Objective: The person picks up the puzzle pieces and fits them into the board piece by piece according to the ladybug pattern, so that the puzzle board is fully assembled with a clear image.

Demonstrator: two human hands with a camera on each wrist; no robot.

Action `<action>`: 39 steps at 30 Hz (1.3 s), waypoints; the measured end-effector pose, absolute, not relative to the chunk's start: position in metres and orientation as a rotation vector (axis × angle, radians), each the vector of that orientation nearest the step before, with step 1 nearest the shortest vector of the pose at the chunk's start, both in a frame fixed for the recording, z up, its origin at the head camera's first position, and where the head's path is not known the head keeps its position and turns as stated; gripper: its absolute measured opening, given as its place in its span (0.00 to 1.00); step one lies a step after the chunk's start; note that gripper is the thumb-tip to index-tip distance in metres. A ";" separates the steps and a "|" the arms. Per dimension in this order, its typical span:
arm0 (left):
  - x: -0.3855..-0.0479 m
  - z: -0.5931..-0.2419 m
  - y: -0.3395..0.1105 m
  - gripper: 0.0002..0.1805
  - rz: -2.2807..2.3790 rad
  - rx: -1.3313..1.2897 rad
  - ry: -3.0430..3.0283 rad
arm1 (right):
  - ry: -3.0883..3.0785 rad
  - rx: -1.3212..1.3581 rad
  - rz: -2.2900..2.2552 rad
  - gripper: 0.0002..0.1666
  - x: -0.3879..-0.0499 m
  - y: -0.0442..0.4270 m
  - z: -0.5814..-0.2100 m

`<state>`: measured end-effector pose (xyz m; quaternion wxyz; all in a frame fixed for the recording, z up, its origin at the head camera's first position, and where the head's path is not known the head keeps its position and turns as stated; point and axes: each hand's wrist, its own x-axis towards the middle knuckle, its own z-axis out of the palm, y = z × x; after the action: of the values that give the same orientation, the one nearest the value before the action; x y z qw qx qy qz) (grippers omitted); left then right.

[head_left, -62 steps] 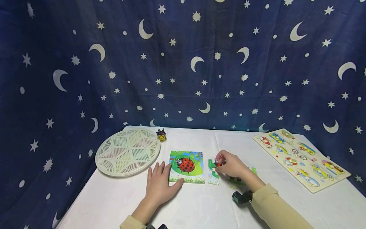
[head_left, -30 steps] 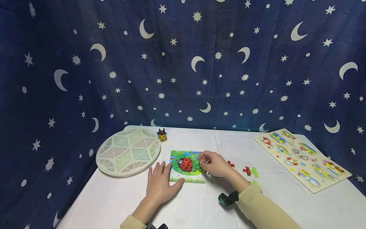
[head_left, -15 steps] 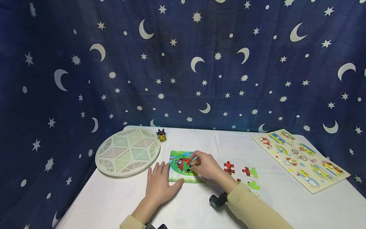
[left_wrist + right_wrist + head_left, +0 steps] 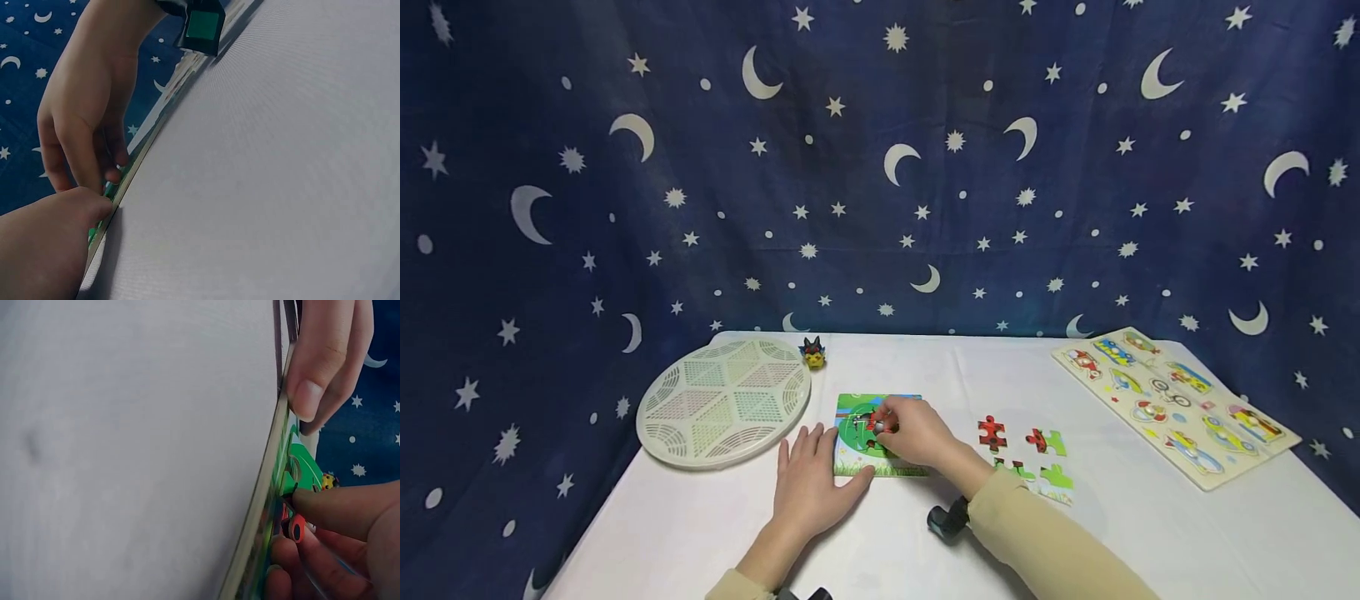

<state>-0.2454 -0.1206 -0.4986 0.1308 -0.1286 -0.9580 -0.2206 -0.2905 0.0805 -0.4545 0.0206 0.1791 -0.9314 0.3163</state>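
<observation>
A square ladybug puzzle board (image 4: 887, 469) lies flat on the white table. My left hand (image 4: 811, 492) rests at its left edge with fingers spread and the thumb along the near edge. Over the board's middle, my right hand (image 4: 917, 432) pinches a green, red and black puzzle piece (image 4: 304, 464) between thumb and fingers. In the right wrist view the piece stands tilted at the board's surface. To the right lie a red piece (image 4: 992, 434), a red and green piece (image 4: 1054, 442) and a green piece (image 4: 1057, 477).
At the left is a round pale latticed tray (image 4: 722, 404), with a small black and yellow figure (image 4: 813, 352) beside it. A wooden board with vehicle pictures (image 4: 1172, 400) lies at the right. Behind the table (image 4: 925, 558) hangs a dark blue curtain (image 4: 850, 167).
My right hand has carried the piece leftward from the loose pieces to over the ladybug board's middle. The left hand has kept its place at the board. The head view has shifted slightly.
</observation>
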 end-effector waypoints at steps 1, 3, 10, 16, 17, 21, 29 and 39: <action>-0.245 -0.498 -0.121 0.47 -0.641 -0.371 -2.776 | -2.889 0.564 0.970 0.11 -0.291 0.078 -0.454; -0.245 -0.497 -0.123 0.46 -0.645 -0.370 -2.767 | -2.889 0.577 0.954 0.10 -0.292 0.075 -0.454; -0.245 -0.495 -0.126 0.46 -0.662 -0.362 -2.763 | -2.903 0.586 0.904 0.09 -0.293 0.065 -0.450; -0.243 -0.495 -0.131 0.46 -0.671 -0.341 -2.758 | -2.922 0.602 0.879 0.10 -0.295 0.054 -0.451; -0.243 -0.495 -0.132 0.46 -0.671 -0.337 -2.754 | -2.924 0.608 0.882 0.10 -0.296 0.052 -0.451; -0.243 -0.496 -0.133 0.45 -0.675 -0.338 -2.749 | -2.945 0.592 0.884 0.09 -0.296 0.048 -0.451; -0.243 -0.496 -0.128 0.45 -0.680 -0.368 -2.756 | -2.962 0.529 0.850 0.09 -0.296 0.048 -0.452; -0.245 -0.496 -0.121 0.46 -0.684 -0.403 -2.764 | -2.972 0.409 0.855 0.09 -0.298 0.053 -0.455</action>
<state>-0.2446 -0.1211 -0.4957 0.1323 -0.1388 -0.9527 -0.2359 -0.2976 0.0535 -0.4553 0.0108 0.1310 -0.9527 0.2740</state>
